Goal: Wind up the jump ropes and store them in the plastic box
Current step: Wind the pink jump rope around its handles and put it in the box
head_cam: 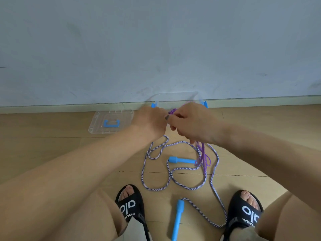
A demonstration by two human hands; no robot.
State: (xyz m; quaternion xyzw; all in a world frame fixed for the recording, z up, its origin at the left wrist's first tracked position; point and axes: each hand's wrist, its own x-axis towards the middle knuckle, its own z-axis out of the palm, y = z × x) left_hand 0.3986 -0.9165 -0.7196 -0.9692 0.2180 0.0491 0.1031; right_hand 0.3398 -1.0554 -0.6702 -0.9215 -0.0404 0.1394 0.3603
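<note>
The clear plastic box (199, 97) stands far off against the wall, partly hidden behind the hands, with blue clips on its sides; its lid (97, 125) lies flat on the wooden floor (52, 136) to the left of it, blue handle up. Both look light and rigid, easy to lift by an edge. Nearer, between the two sandalled feet, the striped rope (212, 180) sprawls in loose loops over the floor, one blue handle (181, 160) lying in the middle of the loops and the other blue handle (177, 221) close to me, pointing away. It looks soft and limp, so I would judge it will flop and tangle unless taken by the handles first and the slack gathered in coils. The purple rope (203, 158) is thinner and looks smoother, perhaps a bit springy; it is held up in front of the box, with a bunch showing between the hands and several strands hanging below the right hand down to the floor loops. The right hand (192, 122) has its fingers curled tight around that purple bundle, gripping it near the top. The left hand (151, 121) is curled in close against it, fingertips meeting the bunch, though exactly which strand it pinches is hidden from here.
</note>
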